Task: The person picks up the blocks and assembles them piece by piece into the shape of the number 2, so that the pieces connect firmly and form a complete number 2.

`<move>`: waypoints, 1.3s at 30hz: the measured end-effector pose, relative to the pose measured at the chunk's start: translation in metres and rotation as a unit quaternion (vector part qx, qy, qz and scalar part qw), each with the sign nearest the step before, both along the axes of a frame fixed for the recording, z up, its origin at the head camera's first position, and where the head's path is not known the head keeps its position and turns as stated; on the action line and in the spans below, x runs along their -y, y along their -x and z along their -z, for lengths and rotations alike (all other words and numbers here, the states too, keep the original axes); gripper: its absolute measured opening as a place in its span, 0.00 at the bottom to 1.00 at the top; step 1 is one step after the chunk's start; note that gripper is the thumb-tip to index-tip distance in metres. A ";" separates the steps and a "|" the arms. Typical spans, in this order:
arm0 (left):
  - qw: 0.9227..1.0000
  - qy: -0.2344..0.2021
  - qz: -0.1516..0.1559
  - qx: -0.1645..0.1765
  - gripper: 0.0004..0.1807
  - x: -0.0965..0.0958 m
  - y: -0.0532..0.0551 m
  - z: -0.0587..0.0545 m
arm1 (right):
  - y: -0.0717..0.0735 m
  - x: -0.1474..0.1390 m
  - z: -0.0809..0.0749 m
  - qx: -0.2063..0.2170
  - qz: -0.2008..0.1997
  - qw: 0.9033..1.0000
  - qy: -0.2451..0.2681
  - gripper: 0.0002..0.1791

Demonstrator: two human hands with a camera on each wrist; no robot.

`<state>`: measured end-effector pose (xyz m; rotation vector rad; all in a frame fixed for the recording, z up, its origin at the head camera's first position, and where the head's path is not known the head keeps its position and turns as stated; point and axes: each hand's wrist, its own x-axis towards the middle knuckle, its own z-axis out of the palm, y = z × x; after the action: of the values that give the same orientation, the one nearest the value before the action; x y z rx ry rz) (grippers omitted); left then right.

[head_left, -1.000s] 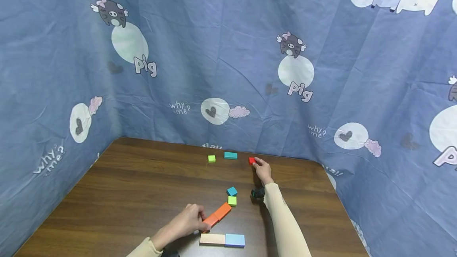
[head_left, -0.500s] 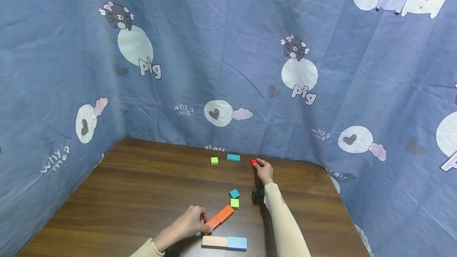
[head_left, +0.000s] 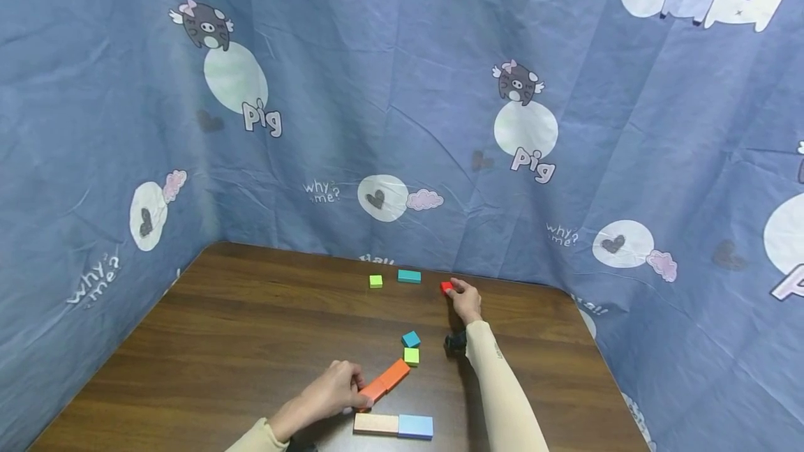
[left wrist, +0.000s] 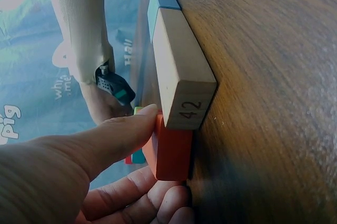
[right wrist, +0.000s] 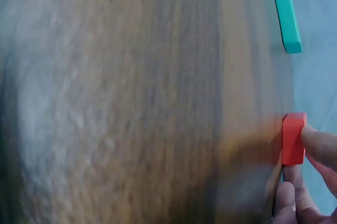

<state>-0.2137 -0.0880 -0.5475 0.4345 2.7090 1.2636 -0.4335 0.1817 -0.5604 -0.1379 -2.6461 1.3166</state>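
A: Views compared, nearest first?

B: Pale wooden block (head_left: 376, 425), one, lying flat. Your left wrist view alone shows "42" on its end. Red block (head_left: 447, 287), one, far edge: partly covered by your fingers in the head view, its long side bared in your right wrist view.

A: Position against your hands, clock read from the head view?

B: Your left hand (head_left: 333, 390): thumb and fingers clamped on the near orange block (head_left: 375, 389), at its 3 o'clock. Far orange block (head_left: 396, 373): end to end with that one, toward 2 o'clock. Your right hand (head_left: 466, 302): pinching the red block at its 10 o'clock.

A: Remainder?

B: Light blue block (head_left: 415, 427), against the pale one at 3 o'clock. Lime block (head_left: 411, 357), just off the orange pair's far end; small teal block (head_left: 411, 339), askew, at its 12 o'clock. Long teal block (head_left: 409, 276), near the red block's 9 o'clock.

A: Against a second ago?

B: Same grips, same layout; your head view shows everything slightly farther right.
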 end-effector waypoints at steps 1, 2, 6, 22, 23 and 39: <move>1.000 0.002 -0.001 0.001 0.12 0.000 0.000 0.000 | 0.000 -0.001 0.000 0.001 -0.009 1.000 -0.009 0.17; 1.000 0.002 -0.001 0.002 0.12 0.000 0.000 0.000 | 0.000 -0.001 0.000 0.003 -0.017 1.000 -0.018 0.18; 1.000 -0.001 0.000 0.008 0.12 0.000 0.001 0.000 | 0.001 -0.003 0.002 0.003 -0.042 0.999 -0.034 0.17; 1.000 -0.005 0.006 -0.009 0.13 0.002 0.000 0.000 | -0.005 -0.009 0.002 -0.004 -0.035 0.999 0.025 0.15; 1.000 -0.005 0.006 -0.009 0.13 0.002 0.001 0.000 | -0.006 -0.010 0.002 -0.005 -0.037 0.999 0.023 0.15; 1.000 -0.008 0.011 -0.009 0.13 0.002 0.002 0.002 | -0.008 -0.015 0.003 0.010 -0.067 0.998 0.014 0.15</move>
<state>-0.2160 -0.0903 -0.5500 0.4770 2.7029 1.2829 -0.4255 0.1963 -0.5639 0.0230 -2.6962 1.3999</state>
